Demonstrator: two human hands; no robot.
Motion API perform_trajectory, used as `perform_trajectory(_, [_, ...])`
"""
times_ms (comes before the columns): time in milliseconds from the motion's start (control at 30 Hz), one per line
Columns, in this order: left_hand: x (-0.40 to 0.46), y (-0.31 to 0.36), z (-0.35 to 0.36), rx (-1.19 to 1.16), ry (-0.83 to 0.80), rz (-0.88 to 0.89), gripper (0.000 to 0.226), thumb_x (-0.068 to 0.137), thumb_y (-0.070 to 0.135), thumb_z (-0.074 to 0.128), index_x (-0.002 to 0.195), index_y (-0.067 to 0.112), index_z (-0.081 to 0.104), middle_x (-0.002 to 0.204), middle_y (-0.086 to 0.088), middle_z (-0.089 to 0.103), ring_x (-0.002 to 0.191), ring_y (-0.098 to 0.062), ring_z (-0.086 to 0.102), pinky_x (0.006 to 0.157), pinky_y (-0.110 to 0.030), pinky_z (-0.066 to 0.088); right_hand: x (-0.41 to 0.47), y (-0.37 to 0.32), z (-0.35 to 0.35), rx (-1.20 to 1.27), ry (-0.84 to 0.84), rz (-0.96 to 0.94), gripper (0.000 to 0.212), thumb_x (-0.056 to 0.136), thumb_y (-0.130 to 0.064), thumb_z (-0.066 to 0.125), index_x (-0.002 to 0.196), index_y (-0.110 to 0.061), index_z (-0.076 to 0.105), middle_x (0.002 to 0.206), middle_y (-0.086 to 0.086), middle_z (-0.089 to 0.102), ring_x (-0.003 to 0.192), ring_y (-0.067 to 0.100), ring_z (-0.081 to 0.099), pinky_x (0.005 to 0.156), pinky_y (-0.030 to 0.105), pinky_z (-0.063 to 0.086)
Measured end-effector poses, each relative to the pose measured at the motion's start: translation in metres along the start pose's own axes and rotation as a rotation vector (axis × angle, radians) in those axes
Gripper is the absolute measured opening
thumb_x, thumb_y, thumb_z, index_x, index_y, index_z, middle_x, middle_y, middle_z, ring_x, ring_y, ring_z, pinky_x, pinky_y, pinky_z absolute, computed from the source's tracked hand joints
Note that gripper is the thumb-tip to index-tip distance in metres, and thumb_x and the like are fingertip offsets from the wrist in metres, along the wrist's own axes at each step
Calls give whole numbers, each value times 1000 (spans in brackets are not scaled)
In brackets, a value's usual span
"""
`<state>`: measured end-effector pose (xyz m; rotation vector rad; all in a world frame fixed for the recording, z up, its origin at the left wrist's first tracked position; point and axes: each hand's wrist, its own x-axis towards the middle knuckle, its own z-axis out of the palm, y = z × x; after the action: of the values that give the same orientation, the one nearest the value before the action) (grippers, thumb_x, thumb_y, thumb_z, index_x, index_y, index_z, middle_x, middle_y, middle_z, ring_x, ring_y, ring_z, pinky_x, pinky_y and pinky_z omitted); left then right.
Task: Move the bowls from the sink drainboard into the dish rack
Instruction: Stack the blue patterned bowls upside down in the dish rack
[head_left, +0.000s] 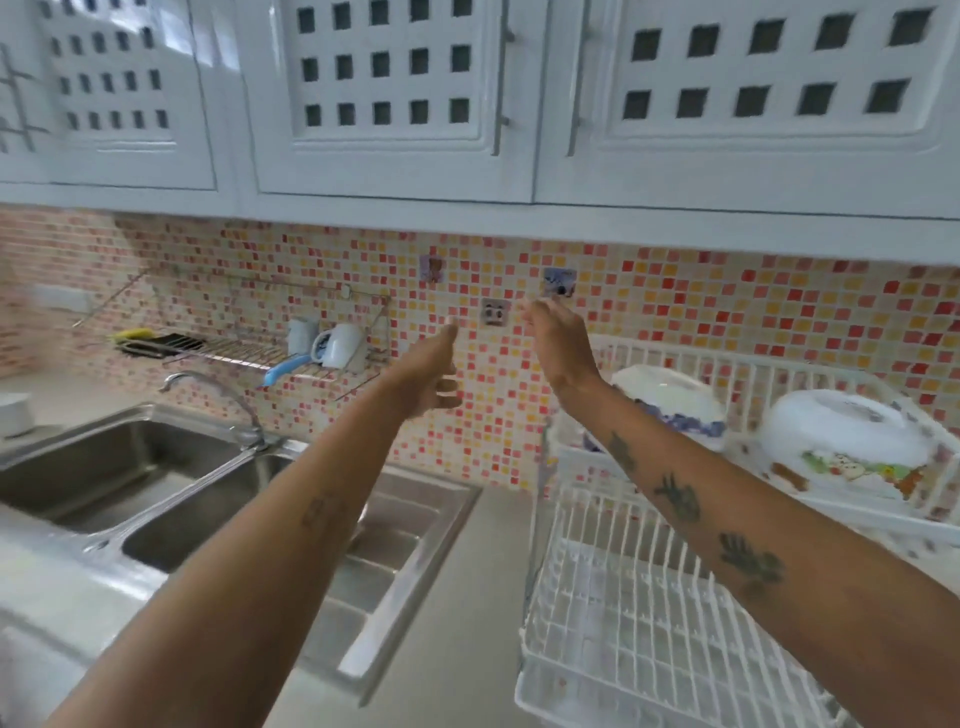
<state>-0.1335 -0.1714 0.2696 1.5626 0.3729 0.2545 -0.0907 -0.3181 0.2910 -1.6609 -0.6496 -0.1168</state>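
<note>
Both my arms reach forward, raised in front of the tiled wall. My left hand (434, 371) is empty with fingers spread, above the steel drainboard (395, 551). My right hand (558, 340) is also empty and open, above the left end of the white dish rack (623, 613). Two bowls lie upside down at the back of the rack: a white bowl with blue pattern (670, 410) and a larger white bowl with a cartoon print (852, 441). The visible part of the drainboard has no bowl on it.
A double steel sink (119, 467) with a curved faucet (228, 400) lies at the left. A wire wall shelf (249, 348) holds two mugs and a blue-handled brush. White cabinets (389, 104) hang close overhead. The picture is motion-blurred.
</note>
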Motion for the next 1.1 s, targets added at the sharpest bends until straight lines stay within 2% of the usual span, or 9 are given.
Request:
perform_trajectory(133, [5,-30,-71,21,100,-112,67,97,59,28,121,0,51,111,-14,52,97,-26,53,94,-41,45,11,18,66,79,-130,132,52,98,-39,42,139,-7,50,145,13,49,131,28,48,111,47,38])
perform_trajectory(233, [13,-56,-120,28,220,-175,60,96,59,27,92,5,52,102,-14,52,78,-22,51,82,-40,48,21,41,116,99,-251,268,55,99,-40,40,144,-9,43,151,9,42,136,28,42,111,48,36])
perform_trajectory(333, [24,-88,-163,-29,272,-246,61,97,58,26,92,2,50,88,-12,51,70,-23,48,75,-38,49,27,73,160,132,-358,411,54,101,-40,37,141,-6,46,140,9,51,130,27,48,112,48,36])
perform_trajectory(433, [39,-121,-196,-70,295,-323,58,97,59,24,80,8,48,74,-8,46,63,-20,44,69,-32,44,33,110,203,153,-384,529,50,100,-43,37,130,-7,54,102,0,56,95,17,53,96,41,46])
perform_trajectory(567, [71,-168,-234,-44,318,-398,66,94,64,26,87,5,54,84,-10,51,76,-24,49,85,-39,44,41,160,246,128,-402,665,55,99,-45,36,135,-6,50,109,0,51,99,19,49,95,41,40])
perform_trajectory(733, [106,-222,-257,-18,331,-478,71,93,67,20,95,3,53,89,-11,52,86,-26,50,81,-38,46,47,217,281,125,-420,866,67,97,-53,34,146,-7,39,148,17,39,136,34,39,106,45,36])
perform_trajectory(833, [126,-249,-267,-14,353,-515,65,94,65,23,84,7,51,84,-8,48,71,-20,45,67,-29,42,48,245,295,131,-413,953,67,98,-53,31,150,-10,32,155,19,30,142,35,33,112,46,31])
perform_trajectory(900, [138,-263,-271,-25,347,-519,64,95,64,26,106,6,53,84,-6,46,70,-19,44,65,-27,39,49,261,304,114,-402,990,66,98,-53,32,151,-14,29,157,19,28,143,35,30,114,46,30])
perform_trajectory(1100, [170,-289,-268,-39,317,-497,86,86,74,27,146,13,38,153,-9,39,140,-30,37,116,-47,27,58,290,327,62,-411,1043,68,97,-56,32,154,-19,22,162,11,20,148,29,20,119,44,21])
